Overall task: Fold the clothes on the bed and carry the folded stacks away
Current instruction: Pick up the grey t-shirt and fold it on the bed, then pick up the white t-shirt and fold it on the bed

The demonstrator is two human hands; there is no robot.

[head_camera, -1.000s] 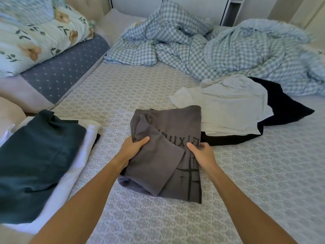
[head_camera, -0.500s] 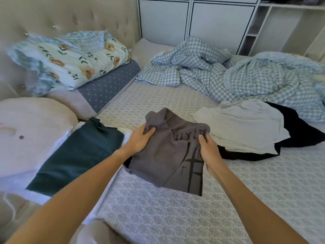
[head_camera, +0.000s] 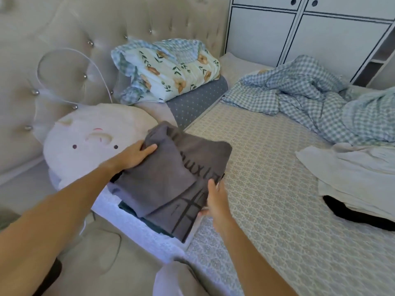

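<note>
Head view shows a folded dark grey cotton T-shirt with a black printed cross and lettering [head_camera: 171, 180] held low over the near left edge of the bed, just above a stack of folded clothes [head_camera: 136, 212] of which only a dark teal edge and a pale layer peek out beneath it. The left hand [head_camera: 132, 155] has its grip clamped on the far left corner of the shirt, thumb on top and fingers curled under the cloth; the right hand [head_camera: 213, 199] pinches the near right edge, fingers tucked under the fabric. Holding the two opposite sides this way probably keeps the folds from slipping open while the shirt is laid flat on the stack. The print reads only in part: upside-down letters that look like "uxia", too creased to be sure, above a thin black cross. Just left of the stack lies a round white plush cushion with a small animal face [head_camera: 89, 146] against the tufted beige headboard [head_camera: 85, 50]. Farther off is a floral pillow [head_camera: 171, 73] on a grey dotted pillow [head_camera: 196, 99]. To the right, on the patterned bed sheet [head_camera: 267, 178], a white garment [head_camera: 352, 178] rests on a black one [head_camera: 359, 216], both unfolded and apparently still waiting. A rumpled blue checked duvet [head_camera: 310, 97] lies far right.
</note>
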